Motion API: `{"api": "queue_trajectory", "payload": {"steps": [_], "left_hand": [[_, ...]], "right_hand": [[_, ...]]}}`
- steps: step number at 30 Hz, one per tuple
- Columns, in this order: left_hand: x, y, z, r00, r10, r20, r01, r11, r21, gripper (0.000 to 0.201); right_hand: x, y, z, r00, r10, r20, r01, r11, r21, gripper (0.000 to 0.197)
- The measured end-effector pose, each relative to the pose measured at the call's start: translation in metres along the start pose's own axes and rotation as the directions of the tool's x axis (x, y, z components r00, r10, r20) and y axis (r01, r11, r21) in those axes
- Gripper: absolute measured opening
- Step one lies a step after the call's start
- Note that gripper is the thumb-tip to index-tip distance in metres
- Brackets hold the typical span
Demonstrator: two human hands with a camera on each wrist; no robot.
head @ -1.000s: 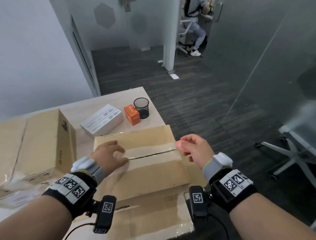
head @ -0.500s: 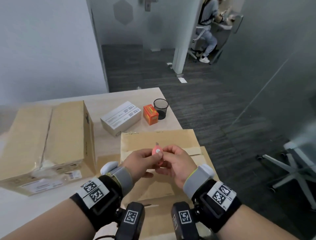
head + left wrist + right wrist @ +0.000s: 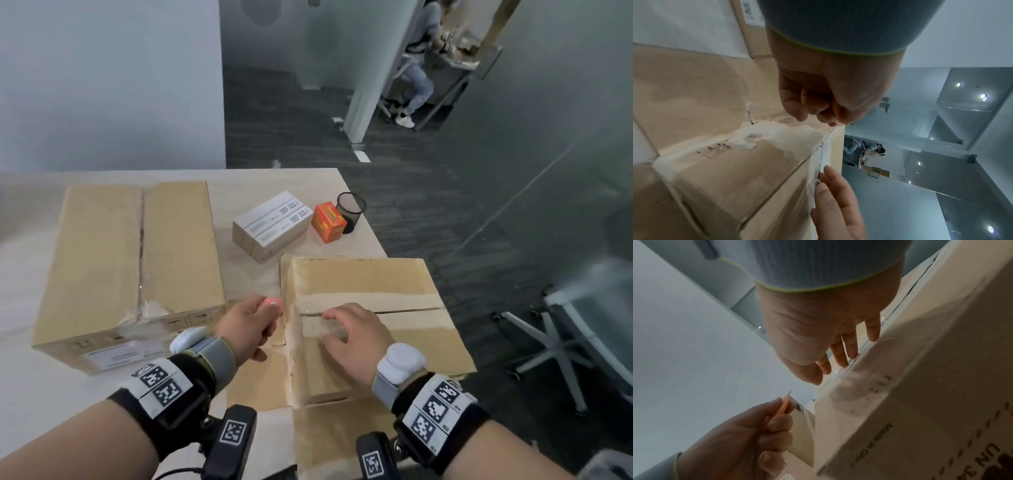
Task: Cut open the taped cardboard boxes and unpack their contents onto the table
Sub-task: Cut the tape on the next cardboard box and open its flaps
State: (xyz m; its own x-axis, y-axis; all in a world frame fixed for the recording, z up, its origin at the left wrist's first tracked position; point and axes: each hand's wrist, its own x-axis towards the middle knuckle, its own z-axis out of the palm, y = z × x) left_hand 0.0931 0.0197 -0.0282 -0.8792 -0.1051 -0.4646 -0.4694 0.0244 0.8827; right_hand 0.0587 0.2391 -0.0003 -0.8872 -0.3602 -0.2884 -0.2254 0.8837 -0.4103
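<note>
The left hand (image 3: 245, 329) holds a small pink cutter (image 3: 273, 303), its fingers (image 3: 777, 431) curled tight round the handle, just off the left end of the taped box (image 3: 363, 329) that lies at the counter's (image 3: 30, 383) near right corner. In the right wrist view the cutter's short blade tip pokes out past the thumb, close to the box's end but apart from it. The right hand (image 3: 352, 337) rests on top of this box with its fingers (image 3: 846, 348) spread and fairly straight, the tips pressing on the clear tape (image 3: 363, 301) along the middle seam, where a dark slit runs toward the right. A second, bigger box (image 3: 133, 260) lies toward the counter's left side, its seam taped over. Near the far right corner of the counter stand a white carton (image 3: 270, 224), a small orange box (image 3: 328, 222) and a black mesh cup (image 3: 350, 211), the orange box touching the cup.
</note>
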Motion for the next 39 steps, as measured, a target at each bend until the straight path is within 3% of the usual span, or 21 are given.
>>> {"api": "queue_trajectory", "payload": {"steps": [4, 6, 8, 11, 16, 20, 23, 26, 30, 39], "left_hand": [[0.001, -0.006, -0.011, 1.0, 0.002, 0.03, -0.004, 0.998, 0.067, 0.018], [0.003, -0.005, -0.009, 0.998, -0.015, 0.061, 0.015, 1.0, -0.007, 0.016], [0.005, -0.003, -0.009, 0.993, -0.063, 0.105, 0.074, 0.992, -0.102, 0.015], [0.011, -0.002, -0.008, 0.987, -0.121, 0.103, 0.131, 0.986, -0.107, 0.013], [0.015, 0.005, -0.009, 0.947, -0.3, 0.117, 0.319, 0.925, -0.208, 0.025], [0.017, -0.001, -0.01, 0.972, -0.176, 0.155, 0.203, 0.963, -0.178, 0.018], [0.021, -0.004, -0.014, 0.986, -0.113, 0.122, 0.133, 0.976, -0.171, 0.024], [0.023, -0.002, -0.015, 0.99, -0.111, 0.09, 0.127, 0.973, -0.194, 0.032], [0.024, 0.003, -0.013, 0.99, -0.118, 0.076, 0.133, 0.964, -0.23, 0.023], [0.037, 0.004, -0.005, 0.989, -0.147, -0.025, 0.143, 0.981, -0.134, 0.024]], "right_hand": [[0.002, -0.01, 0.006, 0.999, 0.044, -0.024, -0.047, 0.993, -0.106, 0.049], [0.0, -0.011, 0.007, 0.999, 0.041, -0.021, -0.044, 0.988, -0.148, 0.053], [0.0, -0.013, 0.008, 0.999, 0.047, -0.011, -0.048, 0.981, -0.188, 0.06], [0.002, -0.015, 0.007, 0.999, 0.05, 0.003, -0.048, 0.971, -0.234, 0.071], [0.004, -0.017, 0.006, 0.999, 0.042, 0.031, -0.032, 0.964, -0.263, 0.075], [0.008, -0.019, 0.002, 0.995, 0.084, 0.044, -0.067, 0.949, -0.308, 0.079], [0.015, -0.02, -0.002, 0.992, 0.11, 0.067, -0.081, 0.938, -0.338, 0.082], [0.024, -0.02, -0.007, 0.987, 0.118, 0.11, -0.07, 0.929, -0.365, 0.081], [0.033, -0.019, -0.01, 0.969, 0.162, 0.187, -0.092, 0.937, -0.336, 0.076], [0.042, -0.017, -0.012, 0.957, 0.157, 0.245, -0.101, 0.969, -0.226, 0.068]]}}
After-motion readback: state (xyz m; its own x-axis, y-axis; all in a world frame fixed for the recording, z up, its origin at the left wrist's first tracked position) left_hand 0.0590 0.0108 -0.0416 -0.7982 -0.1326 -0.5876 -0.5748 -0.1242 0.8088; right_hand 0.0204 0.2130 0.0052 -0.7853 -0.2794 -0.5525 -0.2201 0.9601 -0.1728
